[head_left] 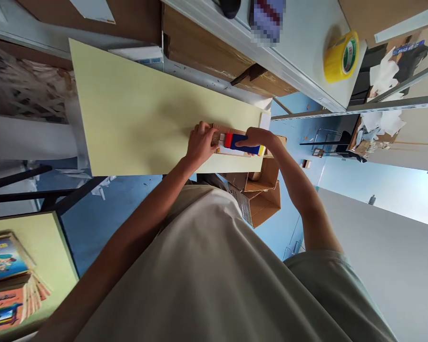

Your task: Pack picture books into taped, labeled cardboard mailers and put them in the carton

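A small brown cardboard box (221,128) with a white label lies on the pale yellow tabletop (128,104). My left hand (200,145) grips its left end, with the fingers bent over the edge. Over the box's right part, my right hand (258,137) is closed round a blue tool (239,143) with a red front end and some yellow at the back. It looks like a tape dispenser, though my fingers hide part of it. The tool's red end (228,140) lies over the box's upper face.
A yellow tape roll (340,57) rests on the white shelf (303,61) above. Opened cardboard cartons (266,204) stand below the table's right front. Books (3,299) lie on another table at lower left. Large cardboard boxes (203,42) sit behind the tabletop.
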### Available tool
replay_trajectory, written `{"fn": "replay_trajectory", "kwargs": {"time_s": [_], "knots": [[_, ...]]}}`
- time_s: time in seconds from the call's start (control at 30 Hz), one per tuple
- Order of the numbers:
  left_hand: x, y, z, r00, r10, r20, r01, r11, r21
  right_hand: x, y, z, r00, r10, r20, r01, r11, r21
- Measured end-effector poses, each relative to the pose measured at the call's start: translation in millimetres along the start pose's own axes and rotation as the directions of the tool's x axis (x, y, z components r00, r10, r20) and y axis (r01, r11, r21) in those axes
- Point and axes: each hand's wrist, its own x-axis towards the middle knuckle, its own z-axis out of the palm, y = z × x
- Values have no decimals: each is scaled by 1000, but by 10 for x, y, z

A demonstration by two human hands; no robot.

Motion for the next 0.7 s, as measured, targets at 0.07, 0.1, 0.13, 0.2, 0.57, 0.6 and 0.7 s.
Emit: {"fn": "replay_trajectory", "kwargs": {"time_s": [0.07, 0.1, 0.13, 0.2, 0.57, 0.6, 0.7], "knots": [[-46, 128, 25, 996, 62, 65, -69, 991, 118, 39, 4, 16, 1000, -26, -15, 26, 999, -24], [-75, 199, 51, 990, 85, 112, -103, 979, 174, 51, 7, 23, 999, -39, -18, 38, 999, -34], [-104, 264, 85, 982, 94, 162, -130, 965, 227, 60, 13, 30, 998, -54, -18, 53, 998, -41], [-163, 357, 161, 966, 80, 246, -159, 932, 325, 67, 33, 47, 995, -101, -19, 100, 994, -47], [-244, 416, 127, 945, -116, 306, -99, 789, 606, 213, 713, 369, 888, -443, -122, 458, 874, 162], [-243, 431, 122, 944, -133, 303, -90, 777, 623, 238, 899, 440, 887, -448, -106, 461, 867, 187], [-240, 462, 125, 942, -165, 294, -70, 757, 649, 321, 1612, 719, 911, -409, -54, 410, 880, 242]]}}
